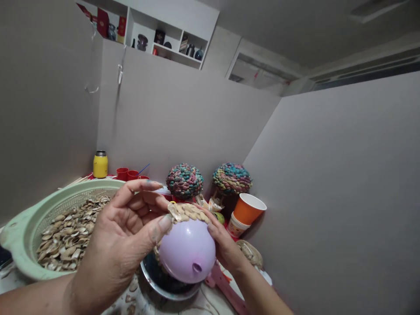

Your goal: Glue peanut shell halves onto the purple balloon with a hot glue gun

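A pale purple balloon [187,249], its knot turned towards me, rests over a dark metal-rimmed bowl [175,295]. Rows of small tan shells [192,213] cover its top and part of its left side. My right hand [226,245] holds the balloon from the right, fingers curved along the shell band. At the upper left of the balloon, my left hand [121,236] pinches a shell [175,212] at the band's edge with the thumb and a bent finger. The index finger stretches out above it. The balloon's far side is hidden.
A green colander [31,258] full of loose shells stands left. Behind are a yellow jar [100,165], red cups [122,173] and two colourful shell-covered domes [184,180]. Orange paper cups [247,210] stand right, and a pink tool [226,291] lies beside the bowl. Grey partitions enclose the table.
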